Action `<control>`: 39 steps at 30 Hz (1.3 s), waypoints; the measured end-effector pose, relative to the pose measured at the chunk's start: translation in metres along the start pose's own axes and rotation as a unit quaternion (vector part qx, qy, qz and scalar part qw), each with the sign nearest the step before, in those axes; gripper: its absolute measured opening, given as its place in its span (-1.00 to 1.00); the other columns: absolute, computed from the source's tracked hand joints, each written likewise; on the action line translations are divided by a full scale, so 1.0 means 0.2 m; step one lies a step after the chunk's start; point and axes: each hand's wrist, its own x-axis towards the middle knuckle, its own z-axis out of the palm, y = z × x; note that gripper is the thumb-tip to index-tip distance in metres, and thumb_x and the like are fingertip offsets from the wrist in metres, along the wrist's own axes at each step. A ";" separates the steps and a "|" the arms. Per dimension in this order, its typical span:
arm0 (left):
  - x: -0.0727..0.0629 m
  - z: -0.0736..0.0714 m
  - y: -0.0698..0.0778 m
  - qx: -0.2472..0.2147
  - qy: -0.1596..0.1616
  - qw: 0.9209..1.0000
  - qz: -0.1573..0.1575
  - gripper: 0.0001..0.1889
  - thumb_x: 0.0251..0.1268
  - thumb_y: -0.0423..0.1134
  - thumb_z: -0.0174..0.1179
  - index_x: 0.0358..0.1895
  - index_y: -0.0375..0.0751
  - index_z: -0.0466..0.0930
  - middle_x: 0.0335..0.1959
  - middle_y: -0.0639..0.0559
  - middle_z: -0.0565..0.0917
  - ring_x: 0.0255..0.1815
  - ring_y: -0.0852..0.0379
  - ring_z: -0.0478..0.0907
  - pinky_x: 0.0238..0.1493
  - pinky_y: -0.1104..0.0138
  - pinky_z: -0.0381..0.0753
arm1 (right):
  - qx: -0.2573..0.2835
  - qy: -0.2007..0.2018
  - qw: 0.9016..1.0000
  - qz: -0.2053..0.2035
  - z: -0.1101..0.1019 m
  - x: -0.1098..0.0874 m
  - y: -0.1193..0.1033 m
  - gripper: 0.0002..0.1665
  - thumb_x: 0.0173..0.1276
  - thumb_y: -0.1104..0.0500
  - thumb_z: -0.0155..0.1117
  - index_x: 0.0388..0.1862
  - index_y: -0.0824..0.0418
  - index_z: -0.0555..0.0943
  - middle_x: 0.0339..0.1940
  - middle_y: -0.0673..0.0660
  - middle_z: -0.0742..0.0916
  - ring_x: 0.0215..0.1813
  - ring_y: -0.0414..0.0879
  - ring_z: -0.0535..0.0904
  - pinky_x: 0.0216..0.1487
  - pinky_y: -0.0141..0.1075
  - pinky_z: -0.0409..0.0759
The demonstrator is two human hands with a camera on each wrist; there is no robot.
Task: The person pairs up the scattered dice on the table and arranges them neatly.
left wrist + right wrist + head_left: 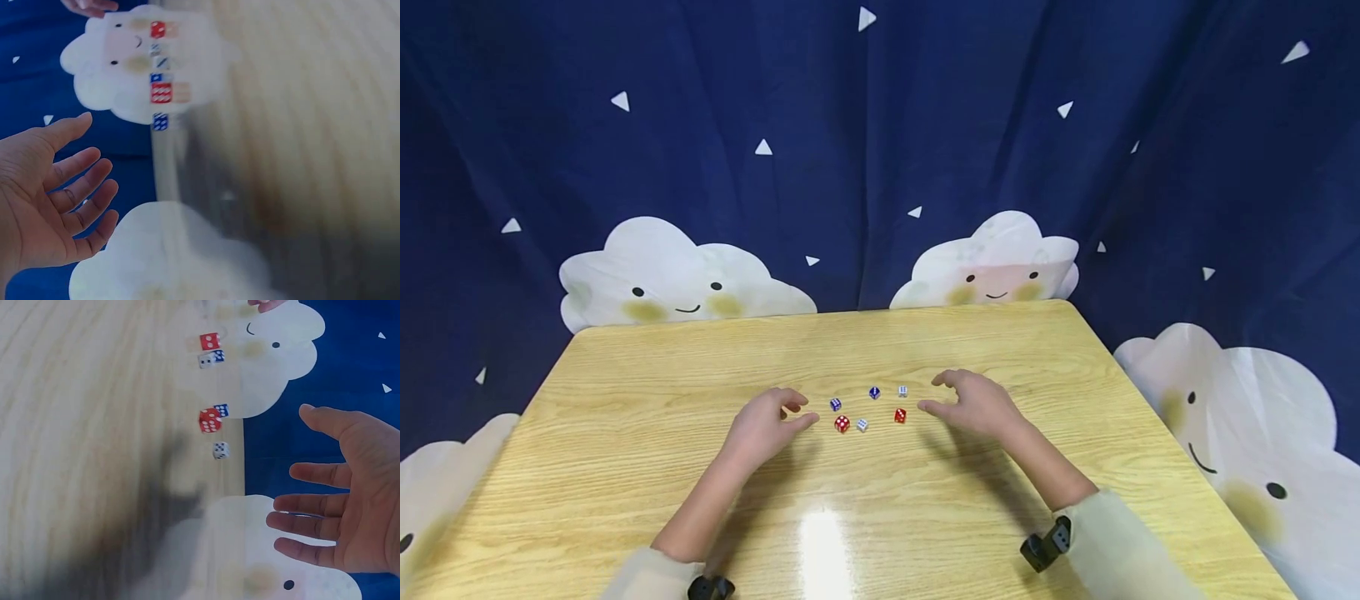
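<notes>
Several small dice lie in a loose group on the wooden table, two each of red, blue and white. In the head view, a blue die (836, 404), a red die (842, 424) and a white die (862, 425) are toward the left; another blue die (875, 392), white die (903, 391) and red die (900, 415) are toward the right. My left hand (767, 425) hovers just left of the group, fingers spread and holding nothing. On the other side, my right hand (973, 404) is near the right-hand dice, its fingers apart and also holding nothing. Both palms face the dice.
The light wooden tabletop (662, 417) extends around the dice, with a bright glare patch near the front. Behind it hangs a dark blue curtain (820, 100) printed with white clouds and triangles. A black device (1047, 543) is strapped at the right wrist.
</notes>
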 end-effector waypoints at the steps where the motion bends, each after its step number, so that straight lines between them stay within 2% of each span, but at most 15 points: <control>1: 0.00 0.01 0.00 -0.002 -0.003 1.000 -0.002 -0.63 0.13 -0.02 0.28 -0.07 -0.18 0.65 -0.16 -0.06 0.69 -0.20 0.01 0.58 -0.22 0.16 0.55 | 0.003 -0.002 1.000 -0.002 0.01 0.00 0.00 -0.36 0.19 -0.31 0.18 0.09 0.08 0.57 0.05 0.11 0.67 -0.03 0.02 0.62 -0.14 -0.06 0.56; 8: 0.02 0.11 0.00 -0.006 -0.016 1.000 -0.019 -0.68 0.11 -0.03 0.30 -0.13 -0.13 0.66 -0.23 -0.02 0.69 -0.28 0.11 0.60 -0.31 0.23 0.54 | 0.032 -0.008 0.999 -0.012 0.07 -0.01 0.00 -0.50 0.20 -0.23 0.23 -0.02 0.06 0.62 -0.09 0.11 0.70 -0.15 -0.08 0.61 -0.20 -0.16 0.55; 11: 0.03 0.15 0.00 -0.006 -0.019 1.000 -0.017 -0.71 0.10 -0.05 0.31 -0.17 -0.13 0.67 -0.26 -0.01 0.69 -0.28 0.11 0.61 -0.31 0.23 0.55 | 0.041 -0.009 0.999 -0.027 0.09 -0.01 0.00 -0.53 0.20 -0.19 0.26 -0.06 0.09 0.64 -0.14 0.10 0.71 -0.23 -0.13 0.61 -0.24 -0.21 0.54; 19: 0.06 0.22 0.02 -0.013 -0.011 1.000 -0.017 -0.74 0.04 -0.06 0.35 -0.25 -0.11 0.67 -0.37 0.08 0.68 -0.30 0.16 0.59 -0.27 0.24 0.55 | 0.063 -0.010 0.997 -0.036 0.15 -0.01 0.00 -0.63 0.17 -0.14 0.31 -0.16 0.07 0.67 -0.26 0.04 0.71 -0.30 -0.21 0.60 -0.28 -0.26 0.54; 28: 0.09 0.26 0.04 0.006 -0.020 0.999 -0.039 -0.76 0.05 -0.03 0.33 -0.31 -0.09 0.66 -0.41 0.12 0.64 -0.38 0.21 0.50 -0.39 0.33 0.45 | 0.072 -0.012 0.996 -0.050 0.21 -0.01 -0.01 -0.68 0.17 -0.10 0.33 -0.21 0.07 0.67 -0.31 0.00 0.72 -0.29 -0.19 0.62 -0.22 -0.24 0.55; 32: 0.09 0.27 0.05 0.013 -0.021 0.999 -0.036 -0.81 0.07 -0.05 0.32 -0.35 -0.07 0.65 -0.43 0.13 0.63 -0.40 0.22 0.49 -0.41 0.33 0.44 | 0.071 -0.013 0.996 -0.054 0.23 0.00 -0.01 -0.70 0.18 -0.09 0.32 -0.21 0.05 0.67 -0.32 -0.01 0.72 -0.28 -0.19 0.62 -0.23 -0.24 0.55; 39: 0.09 0.26 0.06 -0.009 -0.031 0.999 -0.036 -0.86 0.09 -0.12 0.30 -0.32 -0.07 0.67 -0.41 0.14 0.65 -0.36 0.22 0.52 -0.36 0.32 0.48 | 0.072 -0.010 0.996 -0.056 0.23 0.01 -0.02 -0.73 0.20 -0.07 0.32 -0.22 0.06 0.67 -0.33 -0.01 0.71 -0.31 -0.20 0.60 -0.25 -0.26 0.54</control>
